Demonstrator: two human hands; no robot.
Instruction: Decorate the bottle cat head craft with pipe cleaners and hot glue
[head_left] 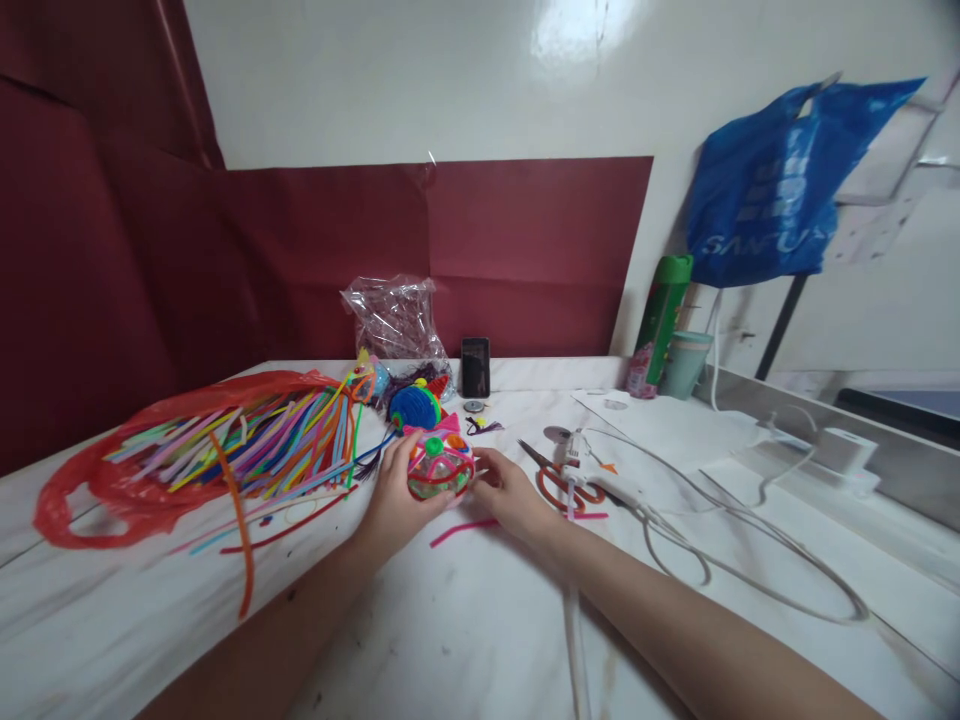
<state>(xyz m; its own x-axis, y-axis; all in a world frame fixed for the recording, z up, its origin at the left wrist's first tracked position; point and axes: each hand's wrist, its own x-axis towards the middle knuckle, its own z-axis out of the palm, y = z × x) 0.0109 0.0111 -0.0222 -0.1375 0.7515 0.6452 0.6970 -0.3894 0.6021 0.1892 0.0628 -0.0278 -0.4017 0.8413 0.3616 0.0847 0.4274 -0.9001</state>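
Observation:
A round, clear craft ball (442, 475) is wrapped in red and pink pipe cleaners and carries a green and an orange round piece. My left hand (394, 505) is closed around its left side, with the thumb along the bottom. At its right edge, the curled fingers of my right hand (506, 492) pinch at the red trim; the fingertips are partly hidden. Under my right hand lies a pink pipe cleaner (457, 532). Just behind the ball sits a blue yarn-wrapped figure (415, 408).
Pipe cleaners (262, 440) spill from a red plastic bag (97, 525) at left. Orange-handled scissors (562, 488) and a white corded tool (576, 455) lie to the right, with looping cables (750, 545). A phone (475, 367), clear wrap (394, 320) and green can (664, 320) stand behind.

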